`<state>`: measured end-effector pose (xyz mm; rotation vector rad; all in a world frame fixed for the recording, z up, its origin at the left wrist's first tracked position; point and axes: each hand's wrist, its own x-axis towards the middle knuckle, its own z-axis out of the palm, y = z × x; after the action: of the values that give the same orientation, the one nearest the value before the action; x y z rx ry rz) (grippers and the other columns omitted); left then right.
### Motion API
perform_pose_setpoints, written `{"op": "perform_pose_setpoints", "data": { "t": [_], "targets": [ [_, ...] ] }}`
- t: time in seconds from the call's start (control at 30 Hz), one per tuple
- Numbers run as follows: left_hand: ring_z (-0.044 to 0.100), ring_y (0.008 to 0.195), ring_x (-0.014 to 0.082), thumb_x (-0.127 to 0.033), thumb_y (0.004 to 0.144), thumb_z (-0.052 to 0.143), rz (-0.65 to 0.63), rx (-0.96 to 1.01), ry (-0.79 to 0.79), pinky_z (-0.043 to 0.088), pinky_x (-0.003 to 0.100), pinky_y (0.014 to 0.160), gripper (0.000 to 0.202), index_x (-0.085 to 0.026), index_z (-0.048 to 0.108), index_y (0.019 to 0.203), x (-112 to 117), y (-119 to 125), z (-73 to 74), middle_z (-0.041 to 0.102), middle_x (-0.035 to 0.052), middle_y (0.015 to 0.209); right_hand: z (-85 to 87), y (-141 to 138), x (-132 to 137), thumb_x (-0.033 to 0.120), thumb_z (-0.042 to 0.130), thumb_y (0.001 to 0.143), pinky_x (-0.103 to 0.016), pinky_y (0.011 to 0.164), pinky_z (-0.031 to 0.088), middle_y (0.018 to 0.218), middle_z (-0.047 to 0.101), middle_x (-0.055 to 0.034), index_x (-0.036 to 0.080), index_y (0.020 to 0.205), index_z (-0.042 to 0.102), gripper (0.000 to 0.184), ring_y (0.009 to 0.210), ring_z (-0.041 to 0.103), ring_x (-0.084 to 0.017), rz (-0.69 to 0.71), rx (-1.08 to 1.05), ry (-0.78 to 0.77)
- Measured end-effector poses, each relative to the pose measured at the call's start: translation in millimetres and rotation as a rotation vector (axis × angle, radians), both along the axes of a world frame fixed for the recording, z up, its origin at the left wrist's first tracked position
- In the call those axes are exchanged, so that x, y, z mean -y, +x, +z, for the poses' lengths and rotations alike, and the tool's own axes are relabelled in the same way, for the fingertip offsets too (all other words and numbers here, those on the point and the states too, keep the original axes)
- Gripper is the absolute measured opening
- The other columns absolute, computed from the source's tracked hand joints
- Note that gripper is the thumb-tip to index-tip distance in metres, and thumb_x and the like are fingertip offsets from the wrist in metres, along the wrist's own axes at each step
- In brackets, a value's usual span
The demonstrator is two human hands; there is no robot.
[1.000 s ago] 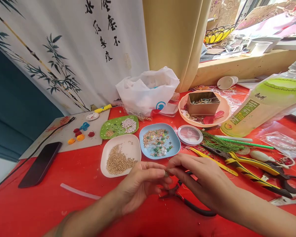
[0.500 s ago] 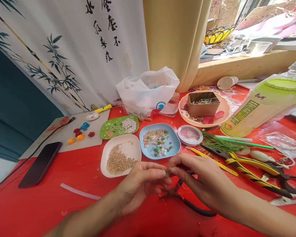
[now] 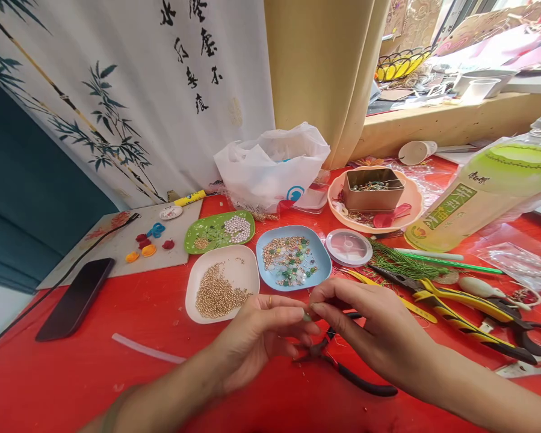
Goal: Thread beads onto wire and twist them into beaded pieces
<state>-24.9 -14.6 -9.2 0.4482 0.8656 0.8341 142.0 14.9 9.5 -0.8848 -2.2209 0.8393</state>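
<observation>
My left hand (image 3: 270, 331) pinches a small green bead (image 3: 307, 317) between thumb and forefinger, just in front of the trays. Its other fingers curl loosely below. Fingertips of my right hand (image 3: 355, 313) meet the bead's right side, thumb and forefinger pressed together; whatever they grip is too small to make out. Beneath the hands lie black-handled pliers (image 3: 360, 383), partly covered by my right hand. Behind my left hand is a white tray (image 3: 191, 300) of gold beads (image 3: 218, 291). Beyond the fingertips sits a blue tray (image 3: 323, 264) with green, clear and gold beads (image 3: 292, 261).
A green tray (image 3: 216, 239) holds pearly beads. On the right lie yellow-black pliers (image 3: 455, 313), yellow tweezers (image 3: 414, 304), green wires (image 3: 401, 261) and a large bottle (image 3: 469, 198). A phone (image 3: 75, 299) is at left. A pink dish (image 3: 412, 219) carries a metal box (image 3: 373, 198).
Both hands stay almost in place, with only slight finger movement around the green bead. The whole view has shifted very slightly.
</observation>
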Motion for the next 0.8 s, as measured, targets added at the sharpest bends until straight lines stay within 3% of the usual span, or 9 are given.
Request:
{"op": "perform_pose_setpoints", "data": {
  "t": [0.37,0.67,0.8],
  "targets": [
    [0.060,0.054,0.0083,-0.018,0.062,0.073,0.020,0.000,-0.013,0.041,0.011,0.043,0.016,-0.010,0.068,0.075,1,-1,0.5,0.067,0.0052,0.062,-0.7,1,0,0.011,0.047,0.083,-0.015,0.051,0.043,0.064,0.064,0.0022,0.018,0.075,0.055,0.014,0.055,0.058,-0.007,-0.003,-0.024,0.164],
    [0.060,0.055,0.0080,-0.016,0.061,0.073,0.023,0.028,0.006,0.042,0.011,0.043,0.014,-0.009,0.068,0.073,0,0,1.7,0.067,0.0048,0.062,5.7,1,5,0.015,0.039,0.089,-0.018,0.050,0.042,0.064,0.065,0.0003,0.017,0.077,0.057,0.021,0.054,0.059,-0.009,-0.040,0.051,0.502],
    [0.061,0.055,0.0077,-0.016,0.059,0.075,0.034,0.035,-0.015,0.041,0.010,0.042,0.017,-0.011,0.069,0.073,-1,-1,1.7,0.068,0.0044,0.063,7.6,11,0,0.016,0.042,0.089,-0.019,0.055,0.044,0.070,0.066,-0.0017,0.016,0.084,0.056,0.015,0.061,0.061,-0.010,-0.112,0.052,0.551]
  ]
}}
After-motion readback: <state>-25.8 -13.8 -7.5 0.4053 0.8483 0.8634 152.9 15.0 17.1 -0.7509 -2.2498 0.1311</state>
